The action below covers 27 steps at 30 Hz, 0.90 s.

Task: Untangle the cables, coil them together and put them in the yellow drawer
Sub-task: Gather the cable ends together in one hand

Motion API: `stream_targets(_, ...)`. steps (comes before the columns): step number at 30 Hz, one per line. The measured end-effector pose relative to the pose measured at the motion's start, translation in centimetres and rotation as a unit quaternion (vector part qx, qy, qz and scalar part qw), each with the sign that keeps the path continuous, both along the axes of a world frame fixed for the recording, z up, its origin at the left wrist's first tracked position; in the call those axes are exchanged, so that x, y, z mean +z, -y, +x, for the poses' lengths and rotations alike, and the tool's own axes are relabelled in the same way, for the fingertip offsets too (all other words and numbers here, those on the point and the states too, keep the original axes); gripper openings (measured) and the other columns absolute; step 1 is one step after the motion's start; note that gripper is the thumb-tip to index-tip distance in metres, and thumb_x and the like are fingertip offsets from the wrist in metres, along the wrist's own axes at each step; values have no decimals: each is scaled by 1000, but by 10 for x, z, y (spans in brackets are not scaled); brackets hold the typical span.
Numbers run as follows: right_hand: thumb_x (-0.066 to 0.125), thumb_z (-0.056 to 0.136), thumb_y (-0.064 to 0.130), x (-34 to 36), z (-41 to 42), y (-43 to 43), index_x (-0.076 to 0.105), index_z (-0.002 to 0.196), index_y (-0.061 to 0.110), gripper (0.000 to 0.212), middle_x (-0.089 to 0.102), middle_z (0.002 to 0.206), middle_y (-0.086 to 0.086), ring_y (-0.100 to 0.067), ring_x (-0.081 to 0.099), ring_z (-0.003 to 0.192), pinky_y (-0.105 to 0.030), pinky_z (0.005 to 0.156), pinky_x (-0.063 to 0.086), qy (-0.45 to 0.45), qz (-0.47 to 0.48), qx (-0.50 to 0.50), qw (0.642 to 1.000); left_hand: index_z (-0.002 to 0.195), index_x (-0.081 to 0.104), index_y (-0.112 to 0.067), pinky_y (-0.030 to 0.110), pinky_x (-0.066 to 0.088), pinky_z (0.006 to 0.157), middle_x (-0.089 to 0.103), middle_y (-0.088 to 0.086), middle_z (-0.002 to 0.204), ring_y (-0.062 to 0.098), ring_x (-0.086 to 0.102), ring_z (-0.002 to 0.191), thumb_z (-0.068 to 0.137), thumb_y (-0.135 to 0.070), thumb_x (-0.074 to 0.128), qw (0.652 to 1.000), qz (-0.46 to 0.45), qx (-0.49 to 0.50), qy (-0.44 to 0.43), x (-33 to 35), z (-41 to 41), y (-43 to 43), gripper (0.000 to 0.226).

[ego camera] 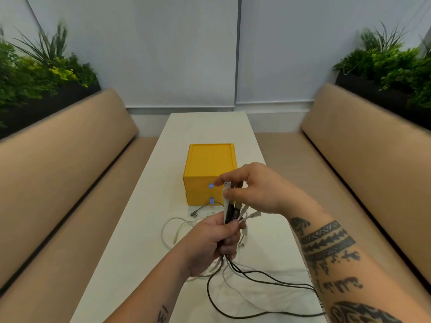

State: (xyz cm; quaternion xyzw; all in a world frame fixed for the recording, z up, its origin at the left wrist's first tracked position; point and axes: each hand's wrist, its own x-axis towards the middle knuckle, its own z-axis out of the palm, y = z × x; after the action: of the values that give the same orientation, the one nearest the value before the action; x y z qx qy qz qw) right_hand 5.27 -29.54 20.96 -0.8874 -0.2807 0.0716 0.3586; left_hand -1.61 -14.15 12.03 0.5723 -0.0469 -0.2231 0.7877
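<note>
Bench [130,241] with yellow drawer box [210,169], both drawers closed, loose cables [230,214] spread just in front of it.
Left hand [214,243] has its grip curled round the cable bundle; right hand [254,190] pinches a white USB plug [227,184] at the top.

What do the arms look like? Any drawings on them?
Both arms are bare, no sleeves or gloves. The right forearm has black tattoos: patterned bands near the wrist, blotchy shapes farther up. The left forearm shows one small black tattoo.
</note>
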Motion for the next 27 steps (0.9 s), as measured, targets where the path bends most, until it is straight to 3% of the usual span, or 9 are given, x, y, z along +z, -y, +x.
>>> stream_targets(3,60,91,31,-5,0,0,77,104,40,22,66,94,25,-1,62,93,-30,86,52,-9,-5,30,999,99,54,-6,25,37,57,34,0,65,15,25,56,90,-28,57,1000,5,6,8,2,1,1,24)
stream_targets(8,61,94,44,-17,5,8,75,111,39,23,62,112,24,3,58,105,-29,95,49,-40,12,101,994,90,55,-7,23,33,51,29,-1,61,15,18,56,90,-29,57,999,-46,20,20,4,4,4,23)
stream_targets(10,50,97,51,-22,6,17,68,122,42,32,64,122,22,5,57,115,-27,101,43,-113,139,50,982,84,60,-7,23,29,48,28,-4,56,10,20,50,84,-30,70,994,-105,9,27,0,6,-1,25)
stream_targets(12,42,100,51,-33,10,27,65,124,42,34,67,118,20,1,58,114,-31,98,42,-146,226,-53,962,80,62,-7,20,28,49,30,-7,53,6,24,46,78,-32,78,986,-164,-14,40,-3,6,-8,30)
stream_targets(15,38,101,53,-56,9,36,65,122,36,38,68,118,14,-12,60,115,-38,98,46,-199,186,-119,955,81,61,-4,19,27,51,27,-5,54,6,25,46,85,-30,72,971,-227,-58,52,-6,7,-15,29)
stream_targets(18,41,93,65,-72,0,39,65,120,29,51,70,117,3,-24,66,107,-38,89,52,-323,187,-95,923,82,60,-3,20,27,50,26,-4,55,9,22,46,91,-26,66,964,-248,-81,58,-7,9,-16,26)
stream_targets(21,57,88,57,-82,-6,43,62,124,15,56,70,100,-6,-25,67,77,-28,66,50,-403,261,-36,876,82,61,-3,21,27,49,26,-4,55,10,22,47,90,-27,67,966,-243,-67,60,-7,9,-16,26)
stream_targets(24,65,87,38,-86,-2,45,63,112,10,38,61,84,-4,-13,49,56,-21,53,42,-374,344,-48,860,82,63,-4,23,25,48,24,-4,55,10,20,47,86,-30,73,972,-223,-41,60,-6,9,-17,28)
stream_targets(27,72,78,34,-77,7,44,61,93,14,28,65,80,-7,-10,46,50,-20,48,39,-322,432,-118,834,84,61,-5,24,26,47,27,-5,55,9,22,47,80,-32,80,979,-196,-21,48,-6,8,-16,33)
